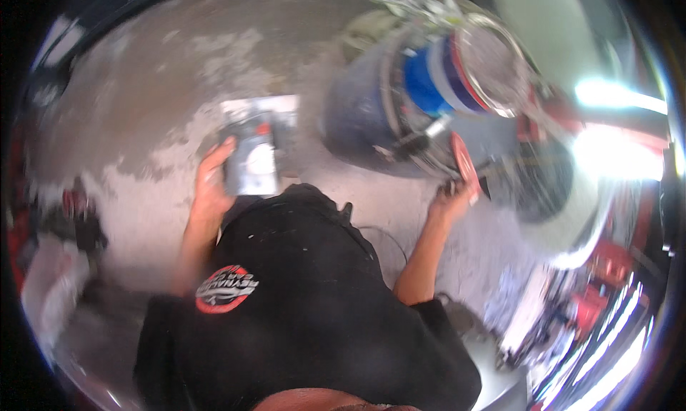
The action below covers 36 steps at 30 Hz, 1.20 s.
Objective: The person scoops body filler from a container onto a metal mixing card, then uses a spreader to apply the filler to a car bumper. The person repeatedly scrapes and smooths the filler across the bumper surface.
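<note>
Out past a black shirt (321, 339), 2 hands, well apart, hold 2 things.
The left hand (212, 171) grips the side of a grey container (250, 161) with a pale round patch; the right hand (452, 200) pinches the lower end of a flat pinkish-red piece (464, 162), its kind too blurred to tell. Just beyond that piece stands a dark blue drum (354, 114) bearing a blue can (426, 82) with a metal rim. Patchy concrete floor (143, 107) spreads around; a bright light (620, 96) glares far right.
</note>
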Available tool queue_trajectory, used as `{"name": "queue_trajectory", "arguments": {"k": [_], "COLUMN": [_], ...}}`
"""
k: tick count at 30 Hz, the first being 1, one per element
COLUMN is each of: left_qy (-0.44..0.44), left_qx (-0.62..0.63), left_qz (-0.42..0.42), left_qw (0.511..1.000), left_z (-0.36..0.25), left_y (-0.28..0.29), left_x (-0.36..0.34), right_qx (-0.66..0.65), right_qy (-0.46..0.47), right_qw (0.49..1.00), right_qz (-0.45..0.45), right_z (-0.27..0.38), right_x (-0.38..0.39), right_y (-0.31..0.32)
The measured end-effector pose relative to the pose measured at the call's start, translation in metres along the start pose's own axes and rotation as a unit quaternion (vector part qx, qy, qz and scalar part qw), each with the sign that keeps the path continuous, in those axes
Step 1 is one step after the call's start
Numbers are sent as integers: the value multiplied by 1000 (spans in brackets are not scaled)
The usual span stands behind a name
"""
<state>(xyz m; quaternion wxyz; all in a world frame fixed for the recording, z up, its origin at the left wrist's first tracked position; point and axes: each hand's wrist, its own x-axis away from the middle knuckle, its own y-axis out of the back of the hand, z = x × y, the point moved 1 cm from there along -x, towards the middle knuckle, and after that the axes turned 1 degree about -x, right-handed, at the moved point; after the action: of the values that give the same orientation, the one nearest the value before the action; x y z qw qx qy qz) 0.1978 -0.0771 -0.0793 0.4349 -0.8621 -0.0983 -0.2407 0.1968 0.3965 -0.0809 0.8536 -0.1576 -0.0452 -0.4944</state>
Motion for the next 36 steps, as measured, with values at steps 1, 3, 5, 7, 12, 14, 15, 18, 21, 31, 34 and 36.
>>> {"name": "queue_trajectory", "arguments": {"k": [1,3,5,7,12,14,15,18,21,31,34,36], "left_qy": [-22,15,38,-21,-74,-95,-103,-143,-186,-387,-466,-506], "left_qx": [26,97,133,156,249,281,287,265,242,224,183,101], "left_qz": [-1,72,28,31,18,24,22,30,-15,-109,-156,-213], "left_qw": [999,993,990,987,966,955,952,953,952,888,852,830], "left_z": [7,18,22,29,74,76,76,79,81,69,55,45], "left_y": [7,6,-2,9,9,4,2,0,-1,-20,-23,-5], "left_x": [-2,-8,-10,-12,-31,-32,-30,-36,-41,-23,-14,-14], "right_qx": [17,49,86,266,376,338,302,255,318,9,-6,15], "right_qy": [20,27,2,33,-53,-35,-48,30,113,-366,-248,-95], "right_qw": [1000,998,996,959,825,672,669,601,524,526,495,450], "right_qz": [-4,33,35,92,418,658,678,757,782,768,833,888], "right_z": [6,6,7,-24,-86,-113,-121,-162,-222,-158,-149,-146], "right_x": [7,-7,20,4,28,51,77,106,90,191,177,186], "right_y": [-8,24,36,55,-53,-123,-153,-207,-241,-340,-393,-415]}}
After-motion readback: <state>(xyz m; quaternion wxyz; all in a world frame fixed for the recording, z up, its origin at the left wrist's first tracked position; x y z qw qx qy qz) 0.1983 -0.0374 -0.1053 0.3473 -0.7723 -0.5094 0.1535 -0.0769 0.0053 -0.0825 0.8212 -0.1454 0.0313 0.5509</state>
